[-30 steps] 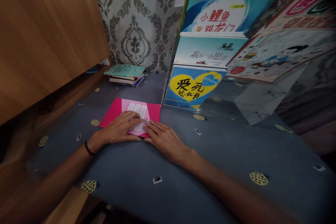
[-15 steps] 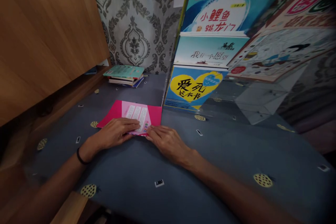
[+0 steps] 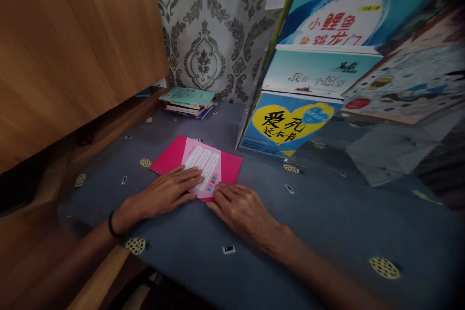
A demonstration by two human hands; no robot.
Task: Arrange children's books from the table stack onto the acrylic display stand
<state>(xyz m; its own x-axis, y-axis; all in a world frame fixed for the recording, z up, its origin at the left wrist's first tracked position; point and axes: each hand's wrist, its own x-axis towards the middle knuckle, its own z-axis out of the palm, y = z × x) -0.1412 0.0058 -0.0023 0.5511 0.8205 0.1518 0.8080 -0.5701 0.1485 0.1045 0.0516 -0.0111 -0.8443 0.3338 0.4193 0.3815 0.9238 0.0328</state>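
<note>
A thin pink book (image 3: 228,167) with white text panels lies on the blue-grey tablecloth, turned a little askew. My left hand (image 3: 169,191), with a black band at the wrist, rests on its near left part, fingers stretched out across the cover. At the near right edge my right hand (image 3: 241,206) has its fingers bent over the cover and the thumb low at the edge, closed on the book. Both hands hide parts of the near edge.
A clear display rack (image 3: 378,155) with several upright books, among them a blue one with a yellow heart (image 3: 286,123), stands at the right. A small stack of books (image 3: 189,99) lies farther back. A wooden cabinet (image 3: 90,48) borders the left side, and patterned wallpaper (image 3: 207,34) the back.
The view has shifted, so most things appear farther right. The pink book has turned slightly clockwise, and both hands remain on it.
</note>
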